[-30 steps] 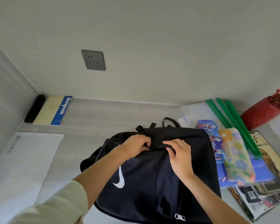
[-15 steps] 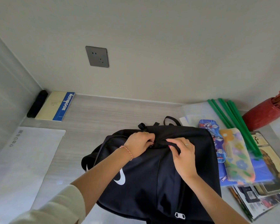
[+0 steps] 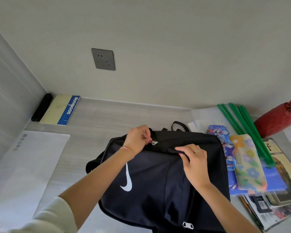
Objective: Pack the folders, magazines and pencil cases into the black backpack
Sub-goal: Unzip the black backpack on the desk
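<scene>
Head view: black backpack (image 3: 158,179) lies flat on desk, centre. Left hand (image 3: 138,140) pinches zip pull (image 3: 154,142) at top edge; right hand (image 3: 194,163) pinches fabric beside zip track, holding it down. Pencil cases (image 3: 238,158), magazines (image 3: 267,211) wait to the right. Risk: zip may snag if fabric goes slack.

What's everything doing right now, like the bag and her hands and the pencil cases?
Black backpack: lying flat, not yet packed.
Silver zipper pull: pinched by left hand.
Right hand: gripping backpack fabric.
Flowery soft pencil case: outside, on blue folder.
Blue cartoon pencil case: outside, beside backpack.
Magazines: stacked, unpacked.
</scene>
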